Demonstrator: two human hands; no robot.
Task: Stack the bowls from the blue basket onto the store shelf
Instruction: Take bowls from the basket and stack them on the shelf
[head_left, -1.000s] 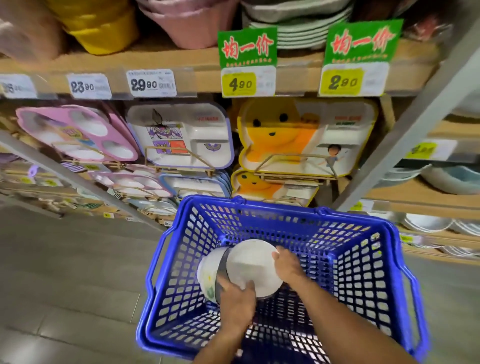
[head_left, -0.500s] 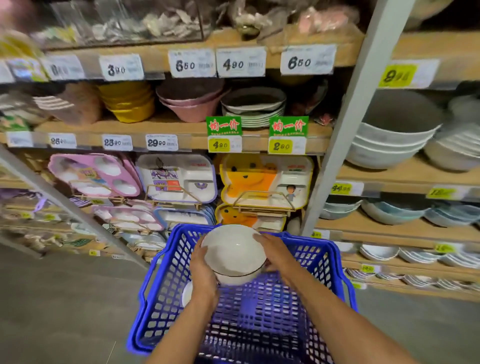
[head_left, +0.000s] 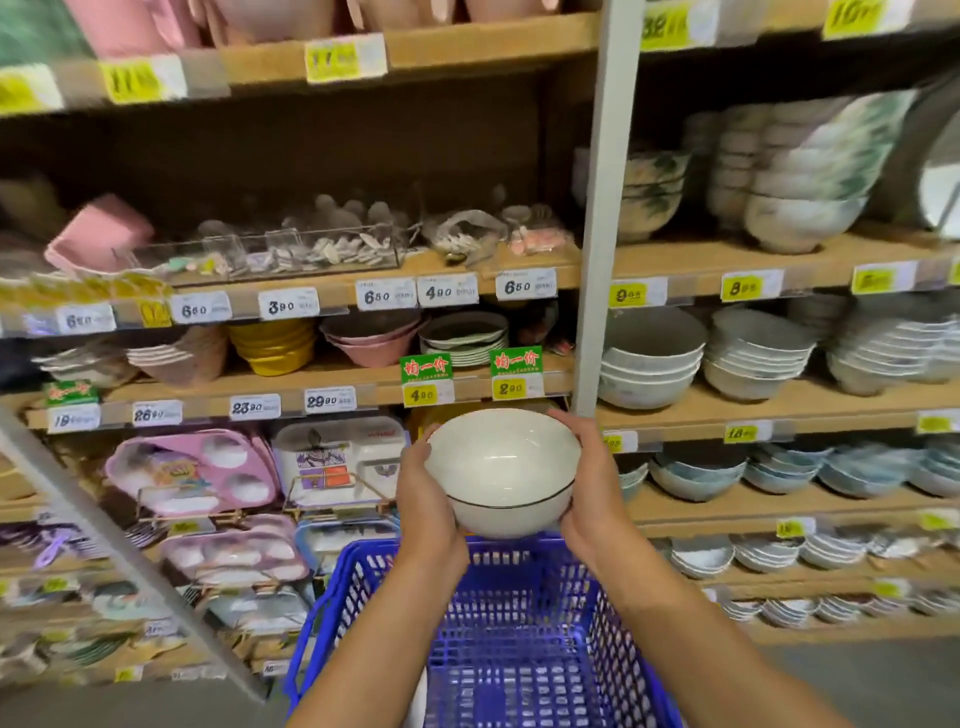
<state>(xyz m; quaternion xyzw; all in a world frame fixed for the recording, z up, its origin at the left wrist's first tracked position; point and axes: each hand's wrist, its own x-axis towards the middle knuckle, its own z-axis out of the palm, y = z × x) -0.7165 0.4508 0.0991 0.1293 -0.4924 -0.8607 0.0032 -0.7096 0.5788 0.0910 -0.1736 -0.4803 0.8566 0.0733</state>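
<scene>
A white bowl (head_left: 501, 467) with a thin dark rim line is held upright in the air above the far end of the blue basket (head_left: 524, 654). My left hand (head_left: 426, 499) grips its left side and my right hand (head_left: 589, 493) grips its right side, fingers curled round the wall. The bowl hangs in front of the grey shelf upright (head_left: 597, 260). A sliver of white shows low in the basket beside my left forearm; I cannot tell what it is.
Wooden store shelves (head_left: 753, 405) on the right carry stacks of grey and white bowls (head_left: 649, 358) and blue bowls (head_left: 696, 473). Shelves on the left hold divided children's plates (head_left: 192, 467), yellow and pink bowls, and price tags. A slanted grey bar (head_left: 119, 535) crosses lower left.
Both hands have lifted the bowl out of the basket and raised it toward the shelves. My view has tilted upward, showing higher shelves.
</scene>
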